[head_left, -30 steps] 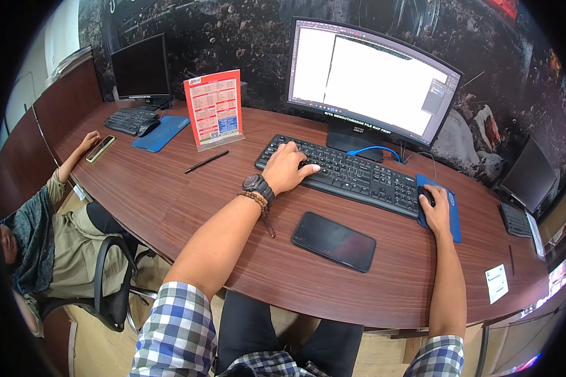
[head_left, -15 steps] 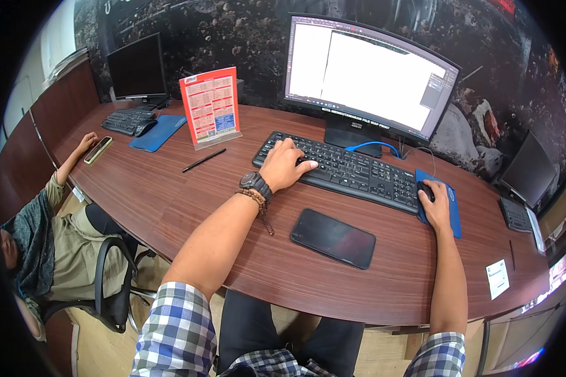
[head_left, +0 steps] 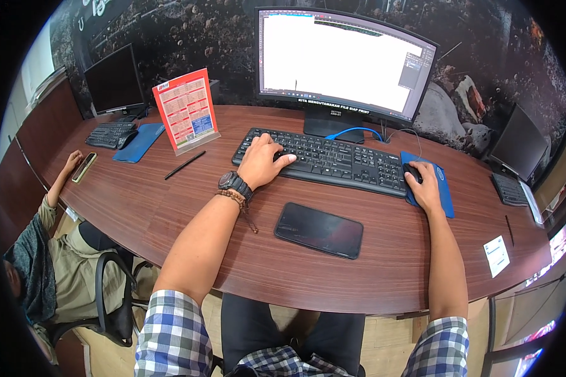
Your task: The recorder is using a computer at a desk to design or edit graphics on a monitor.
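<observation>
My left hand [head_left: 258, 164] rests on the left end of a black keyboard [head_left: 343, 162], fingers stretched over the keys and thumb out to the right; it holds nothing. A watch and a beaded bracelet are on that wrist. Over at the keyboard's right end, my right hand [head_left: 427, 188] is curled around a black computer mouse [head_left: 412, 172], partly hidden by the fingers, on a blue mouse pad [head_left: 443, 195]. Behind the keyboard a lit monitor [head_left: 343, 60] displays a mostly white page in a window with side panels. A dark smartphone [head_left: 319, 230] lies between my forearms.
A red-and-white sign in a stand [head_left: 187, 110] and a black pen [head_left: 185, 164] are left of the keyboard. Farther left sits a person [head_left: 85, 264], one hand beside another phone [head_left: 84, 168]. A white card [head_left: 496, 256] lies at right, near a second monitor [head_left: 519, 143].
The whole view has shifted a little, so the desk things appear farther left. On the monitor the displayed page has moved. Both hands keep their places on keyboard and mouse.
</observation>
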Demonstrator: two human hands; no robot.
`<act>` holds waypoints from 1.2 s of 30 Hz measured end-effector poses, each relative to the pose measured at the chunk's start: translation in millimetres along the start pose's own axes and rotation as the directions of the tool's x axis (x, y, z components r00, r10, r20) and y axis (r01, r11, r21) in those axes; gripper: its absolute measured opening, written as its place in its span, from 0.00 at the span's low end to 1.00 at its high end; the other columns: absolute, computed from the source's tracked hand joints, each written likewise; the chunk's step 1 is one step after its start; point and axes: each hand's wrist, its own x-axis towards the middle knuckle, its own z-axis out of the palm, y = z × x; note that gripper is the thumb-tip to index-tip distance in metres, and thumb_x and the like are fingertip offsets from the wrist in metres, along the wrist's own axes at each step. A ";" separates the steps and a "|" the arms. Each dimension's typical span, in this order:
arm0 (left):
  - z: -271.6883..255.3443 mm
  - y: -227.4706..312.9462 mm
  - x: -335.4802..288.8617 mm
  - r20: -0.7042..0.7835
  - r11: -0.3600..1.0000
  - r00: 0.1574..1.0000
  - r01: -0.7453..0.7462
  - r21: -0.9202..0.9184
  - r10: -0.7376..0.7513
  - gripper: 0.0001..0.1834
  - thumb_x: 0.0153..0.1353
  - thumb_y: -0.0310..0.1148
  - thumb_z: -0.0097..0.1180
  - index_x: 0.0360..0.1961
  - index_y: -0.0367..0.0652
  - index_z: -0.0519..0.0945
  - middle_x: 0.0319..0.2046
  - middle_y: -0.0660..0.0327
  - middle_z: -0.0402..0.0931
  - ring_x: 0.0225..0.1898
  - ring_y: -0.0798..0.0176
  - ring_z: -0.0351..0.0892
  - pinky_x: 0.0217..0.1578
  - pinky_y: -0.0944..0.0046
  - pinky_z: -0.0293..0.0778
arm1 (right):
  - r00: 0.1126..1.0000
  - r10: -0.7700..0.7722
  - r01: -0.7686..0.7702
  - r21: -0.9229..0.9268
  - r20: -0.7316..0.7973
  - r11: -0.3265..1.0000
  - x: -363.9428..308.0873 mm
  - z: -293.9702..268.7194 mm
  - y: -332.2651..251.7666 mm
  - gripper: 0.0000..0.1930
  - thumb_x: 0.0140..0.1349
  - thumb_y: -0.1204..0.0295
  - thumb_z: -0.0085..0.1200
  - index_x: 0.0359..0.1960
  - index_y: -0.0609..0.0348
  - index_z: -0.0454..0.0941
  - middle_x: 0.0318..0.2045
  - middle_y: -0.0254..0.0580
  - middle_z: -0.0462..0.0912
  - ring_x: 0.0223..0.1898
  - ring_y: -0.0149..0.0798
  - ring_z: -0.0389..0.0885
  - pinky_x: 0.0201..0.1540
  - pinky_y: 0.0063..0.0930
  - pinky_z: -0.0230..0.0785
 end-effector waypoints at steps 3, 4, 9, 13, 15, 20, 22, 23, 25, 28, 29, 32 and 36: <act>0.5 -1.8 -0.6 -0.003 1.000 1.000 -0.006 0.001 0.006 0.27 0.64 0.49 0.63 0.47 0.31 0.85 0.42 0.51 0.75 0.49 0.49 0.74 0.54 0.55 0.71 | 1.000 0.009 -0.009 -0.002 0.003 1.000 0.4 0.1 -2.2 0.19 0.61 0.65 0.61 0.53 0.58 0.81 0.54 0.52 0.77 0.57 0.54 0.76 0.62 0.41 0.67; 1.0 -3.0 -0.7 -0.004 1.000 1.000 -0.008 -0.002 0.008 0.27 0.64 0.49 0.63 0.47 0.31 0.85 0.42 0.51 0.75 0.49 0.49 0.74 0.54 0.55 0.71 | 1.000 0.012 -0.012 0.000 0.004 1.000 -0.1 -0.2 -2.8 0.19 0.62 0.65 0.61 0.53 0.58 0.81 0.54 0.52 0.77 0.57 0.54 0.76 0.61 0.41 0.67; 0.5 -0.6 -0.6 0.003 1.000 1.000 -0.003 -0.001 0.003 0.27 0.64 0.49 0.63 0.47 0.31 0.85 0.42 0.51 0.74 0.49 0.50 0.73 0.54 0.55 0.70 | 1.000 0.015 -0.015 0.006 0.000 1.000 0.3 -0.2 -0.7 0.19 0.61 0.65 0.62 0.53 0.58 0.81 0.54 0.51 0.77 0.57 0.53 0.76 0.61 0.41 0.67; 1.0 -4.9 -1.3 0.005 1.000 1.000 0.005 -0.006 -0.005 0.27 0.64 0.50 0.63 0.47 0.32 0.85 0.42 0.51 0.74 0.49 0.50 0.73 0.54 0.54 0.70 | 1.000 -0.003 0.003 -0.006 -0.002 1.000 0.5 1.6 -0.8 0.19 0.61 0.66 0.62 0.53 0.59 0.81 0.53 0.51 0.77 0.57 0.53 0.76 0.61 0.40 0.67; 1.0 -4.0 -0.9 0.002 1.000 1.000 0.003 -0.003 -0.003 0.28 0.64 0.51 0.63 0.46 0.33 0.86 0.43 0.51 0.74 0.49 0.49 0.72 0.54 0.54 0.71 | 1.000 -0.016 0.016 0.001 -0.002 1.000 1.4 2.2 0.6 0.19 0.61 0.67 0.62 0.53 0.59 0.81 0.53 0.51 0.77 0.57 0.53 0.76 0.61 0.40 0.67; 1.7 -5.1 0.6 0.008 1.000 1.000 -0.008 -0.003 0.008 0.28 0.63 0.53 0.63 0.46 0.34 0.86 0.43 0.51 0.74 0.50 0.48 0.72 0.55 0.53 0.71 | 1.000 -0.021 0.021 0.006 -0.007 1.000 1.2 0.8 3.0 0.19 0.61 0.68 0.62 0.53 0.60 0.81 0.52 0.51 0.77 0.56 0.52 0.76 0.60 0.39 0.67; 1.7 -4.8 -1.2 0.003 1.000 1.000 -0.001 -0.005 0.001 0.28 0.63 0.53 0.63 0.46 0.34 0.86 0.44 0.51 0.74 0.50 0.48 0.72 0.55 0.52 0.71 | 1.000 -0.028 0.028 0.014 -0.006 1.000 0.8 2.7 2.2 0.19 0.61 0.68 0.62 0.53 0.61 0.81 0.52 0.51 0.77 0.56 0.51 0.76 0.60 0.39 0.68; 2.3 -4.4 -1.9 0.001 1.000 1.000 0.000 -0.006 0.000 0.28 0.63 0.53 0.62 0.46 0.34 0.86 0.44 0.51 0.74 0.50 0.48 0.72 0.55 0.52 0.71 | 1.000 -0.026 0.026 0.005 -0.013 1.000 -0.4 2.7 1.5 0.19 0.61 0.68 0.62 0.53 0.61 0.81 0.52 0.51 0.77 0.56 0.52 0.76 0.60 0.39 0.67; 2.9 -4.7 -0.8 0.012 1.000 1.000 0.007 -0.011 -0.007 0.28 0.64 0.53 0.62 0.47 0.34 0.86 0.44 0.50 0.74 0.50 0.48 0.72 0.56 0.52 0.70 | 0.999 -0.027 0.027 -0.003 -0.020 1.000 1.2 2.1 0.5 0.19 0.61 0.68 0.62 0.53 0.61 0.81 0.51 0.51 0.77 0.56 0.52 0.76 0.60 0.39 0.67; -0.7 -2.3 -2.1 0.015 1.000 1.000 0.006 -0.008 -0.005 0.28 0.64 0.53 0.62 0.47 0.34 0.86 0.44 0.50 0.74 0.51 0.48 0.72 0.56 0.52 0.70 | 1.000 -0.007 0.007 0.020 -0.002 1.000 -1.2 0.9 1.2 0.19 0.61 0.67 0.62 0.53 0.61 0.81 0.52 0.50 0.77 0.56 0.52 0.76 0.61 0.39 0.67; -1.2 -2.7 -1.3 0.021 1.000 1.000 0.010 -0.007 -0.010 0.28 0.64 0.53 0.62 0.47 0.34 0.86 0.44 0.49 0.73 0.51 0.48 0.72 0.56 0.52 0.70 | 1.000 -0.012 0.012 0.011 -0.006 1.000 -0.2 1.6 1.0 0.19 0.61 0.67 0.62 0.53 0.61 0.81 0.52 0.50 0.77 0.57 0.52 0.76 0.61 0.39 0.67; 1.9 -3.8 -1.3 0.012 1.000 1.000 0.002 -0.001 -0.002 0.29 0.64 0.54 0.62 0.47 0.34 0.86 0.44 0.49 0.73 0.51 0.48 0.72 0.56 0.52 0.70 | 1.000 -0.002 0.002 -0.011 -0.009 1.000 0.8 0.8 1.5 0.19 0.60 0.67 0.61 0.53 0.61 0.81 0.52 0.50 0.76 0.56 0.52 0.76 0.61 0.40 0.67; 0.6 -3.8 0.7 0.038 1.000 0.999 0.007 -0.012 -0.007 0.29 0.64 0.54 0.61 0.48 0.34 0.86 0.45 0.50 0.74 0.51 0.48 0.72 0.56 0.52 0.70 | 1.000 0.017 -0.019 -0.062 -0.019 0.998 1.9 -0.6 2.5 0.19 0.59 0.68 0.61 0.51 0.61 0.80 0.52 0.51 0.76 0.55 0.53 0.76 0.60 0.40 0.67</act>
